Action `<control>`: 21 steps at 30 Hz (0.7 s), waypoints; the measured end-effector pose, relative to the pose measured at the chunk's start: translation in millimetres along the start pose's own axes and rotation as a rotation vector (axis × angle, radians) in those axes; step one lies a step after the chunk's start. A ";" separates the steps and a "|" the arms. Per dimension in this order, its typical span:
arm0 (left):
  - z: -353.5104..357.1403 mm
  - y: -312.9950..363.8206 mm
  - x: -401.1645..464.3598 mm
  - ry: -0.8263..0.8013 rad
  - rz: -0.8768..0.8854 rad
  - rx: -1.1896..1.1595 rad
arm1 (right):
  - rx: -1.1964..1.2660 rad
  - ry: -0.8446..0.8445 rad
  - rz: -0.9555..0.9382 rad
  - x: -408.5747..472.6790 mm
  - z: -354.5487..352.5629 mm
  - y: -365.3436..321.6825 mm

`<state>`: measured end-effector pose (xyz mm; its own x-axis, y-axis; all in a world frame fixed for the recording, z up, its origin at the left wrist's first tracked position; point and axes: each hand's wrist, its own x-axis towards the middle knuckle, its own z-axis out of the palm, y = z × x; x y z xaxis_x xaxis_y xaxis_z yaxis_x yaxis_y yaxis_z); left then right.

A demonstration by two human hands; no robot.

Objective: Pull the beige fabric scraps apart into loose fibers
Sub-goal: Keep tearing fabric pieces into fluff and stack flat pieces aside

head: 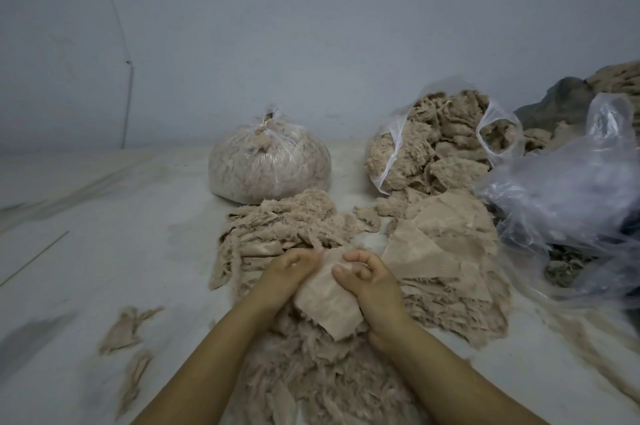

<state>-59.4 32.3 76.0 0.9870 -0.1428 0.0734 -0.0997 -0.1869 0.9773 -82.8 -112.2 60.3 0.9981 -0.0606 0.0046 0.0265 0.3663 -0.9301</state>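
Pale floor point(104, 217) holds a knotted plastic bag point(269, 166) of fibers and an open bag point(398, 134) (spilling scraps); left hand point(287, 272) and right hand point(367, 277) both grip one beige fabric scrap point(329, 303).

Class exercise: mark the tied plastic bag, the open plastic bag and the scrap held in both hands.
tied plastic bag point(268, 165): head view, bulging front.
open plastic bag point(393, 151): head view, left rim.
scrap point(327, 301): head view, flat middle.

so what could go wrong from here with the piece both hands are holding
The left hand and right hand grip the beige scrap close together, so it may tear into chunks rather than loosen into fibers. Pulled fibers could also mix with the untorn scraps lying right beside the fiber pile.
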 end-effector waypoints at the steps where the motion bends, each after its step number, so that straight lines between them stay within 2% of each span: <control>1: 3.1 -0.5 1.1 -0.019 0.009 0.061 | -0.068 -0.012 -0.026 -0.9 1.1 0.8; 3: 7.0 1.2 5.8 0.096 0.021 0.091 | -0.202 -0.008 -0.063 -3.1 0.7 3.4; 5: 1.8 4.6 12.1 0.267 -0.029 -0.070 | -0.280 -0.021 -0.081 -5.7 -4.4 6.3; 7: -6.8 7.0 16.4 0.334 -0.024 -0.077 | -0.396 -0.040 -0.092 -7.9 -12.0 8.1; 10: -0.7 9.4 13.8 0.250 0.019 0.021 | -0.430 -0.100 -0.033 -10.5 -12.9 3.4; 14: 21.1 10.5 4.5 0.108 0.042 -0.238 | -0.099 -0.207 0.089 -8.6 0.1 0.2; 18: 25.5 3.4 -1.1 0.051 0.065 -0.365 | 0.151 -0.021 0.097 -3.0 3.6 -4.5; 21: 24.0 -2.1 -0.6 0.128 0.070 -0.355 | 0.091 0.069 0.012 -3.3 3.4 -6.4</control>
<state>-62.8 9.4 69.2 0.9894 -0.0164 0.1442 -0.1393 0.1703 0.9755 -86.1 -111.2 67.5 0.9923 -0.1188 -0.0344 0.0229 0.4504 -0.8925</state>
